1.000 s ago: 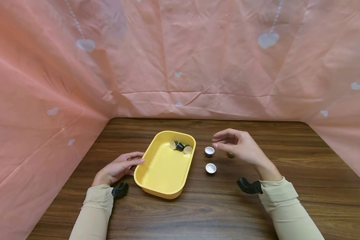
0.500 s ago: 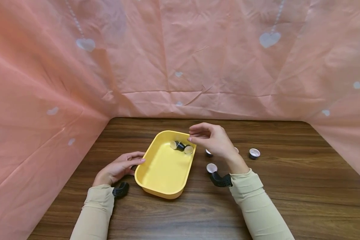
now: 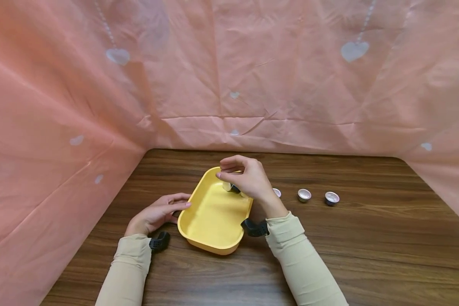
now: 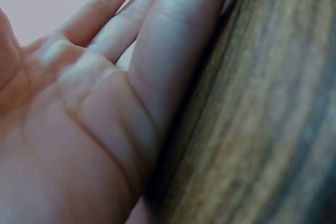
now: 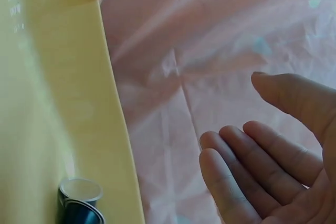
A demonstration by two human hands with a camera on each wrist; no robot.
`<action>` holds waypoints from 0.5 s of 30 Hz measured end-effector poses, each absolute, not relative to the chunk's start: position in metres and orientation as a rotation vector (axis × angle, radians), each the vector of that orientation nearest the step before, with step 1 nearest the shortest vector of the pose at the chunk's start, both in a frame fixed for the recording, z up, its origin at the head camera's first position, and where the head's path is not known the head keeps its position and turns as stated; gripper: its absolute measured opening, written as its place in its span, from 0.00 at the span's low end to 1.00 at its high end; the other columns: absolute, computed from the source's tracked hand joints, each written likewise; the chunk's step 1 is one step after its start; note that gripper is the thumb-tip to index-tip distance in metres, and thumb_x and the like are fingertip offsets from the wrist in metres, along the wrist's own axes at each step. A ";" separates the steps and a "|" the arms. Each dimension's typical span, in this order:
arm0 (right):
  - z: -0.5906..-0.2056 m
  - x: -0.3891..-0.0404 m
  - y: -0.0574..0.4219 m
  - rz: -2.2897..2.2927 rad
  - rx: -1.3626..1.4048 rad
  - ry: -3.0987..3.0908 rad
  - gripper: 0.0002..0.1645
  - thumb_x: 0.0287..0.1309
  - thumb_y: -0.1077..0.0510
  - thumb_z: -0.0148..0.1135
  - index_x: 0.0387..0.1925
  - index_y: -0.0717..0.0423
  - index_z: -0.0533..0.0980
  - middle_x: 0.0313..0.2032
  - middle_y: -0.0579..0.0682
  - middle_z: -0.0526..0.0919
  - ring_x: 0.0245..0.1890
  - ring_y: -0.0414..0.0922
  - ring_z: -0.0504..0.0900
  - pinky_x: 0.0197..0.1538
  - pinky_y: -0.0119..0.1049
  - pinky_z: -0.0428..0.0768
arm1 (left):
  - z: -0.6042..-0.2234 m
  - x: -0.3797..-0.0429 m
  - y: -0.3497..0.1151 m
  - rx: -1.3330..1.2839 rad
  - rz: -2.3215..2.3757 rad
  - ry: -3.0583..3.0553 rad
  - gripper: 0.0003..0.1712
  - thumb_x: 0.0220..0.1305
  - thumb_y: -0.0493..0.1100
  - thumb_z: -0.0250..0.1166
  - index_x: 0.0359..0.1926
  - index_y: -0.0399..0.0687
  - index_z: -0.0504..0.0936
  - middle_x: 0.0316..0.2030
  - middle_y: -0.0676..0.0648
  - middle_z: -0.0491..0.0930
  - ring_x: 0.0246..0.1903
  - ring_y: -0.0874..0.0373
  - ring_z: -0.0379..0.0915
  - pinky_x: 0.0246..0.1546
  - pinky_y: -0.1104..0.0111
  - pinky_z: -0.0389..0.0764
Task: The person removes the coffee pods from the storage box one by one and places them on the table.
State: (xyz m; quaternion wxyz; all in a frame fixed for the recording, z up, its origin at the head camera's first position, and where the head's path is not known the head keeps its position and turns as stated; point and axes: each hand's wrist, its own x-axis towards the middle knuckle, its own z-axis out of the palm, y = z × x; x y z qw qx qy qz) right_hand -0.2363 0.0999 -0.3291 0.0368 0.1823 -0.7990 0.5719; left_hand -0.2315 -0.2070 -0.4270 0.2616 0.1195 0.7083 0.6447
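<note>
A yellow rectangular tub [image 3: 214, 219] stands on the table. My left hand [image 3: 160, 212] rests at its left wall, one fingertip on the rim; in the left wrist view the fingers look nearly straight. Over the tub's far right corner hovers my right hand [image 3: 245, 176], thumb and fingers apart, with nothing seen between them in the right wrist view. Beneath it, inside the tub, lie dark coffee capsules [image 5: 81, 190] with pale lids, partly covered by the hand in the head view.
On the table, right of the tub, a silver-lidded capsule [image 3: 304, 195] stands in a row with another capsule [image 3: 331, 198] and a partly hidden capsule [image 3: 276, 192]. A pink curtain [image 3: 283, 76] with hearts hangs behind and beside the wooden table [image 3: 367, 238].
My right hand has moved left from above the capsules on the table to above the tub. The left hand stays at the tub's side. The head view has shifted slightly.
</note>
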 end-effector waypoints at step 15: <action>-0.344 -0.263 0.076 1.520 0.450 -2.556 0.19 0.59 0.58 0.79 0.53 0.57 0.88 0.49 0.58 0.93 0.50 0.53 0.91 0.57 0.46 0.88 | -0.427 -0.231 -0.205 0.301 1.757 1.918 0.34 0.79 0.46 0.63 0.76 0.33 0.69 0.58 0.50 0.83 0.51 0.56 0.86 0.49 0.58 0.90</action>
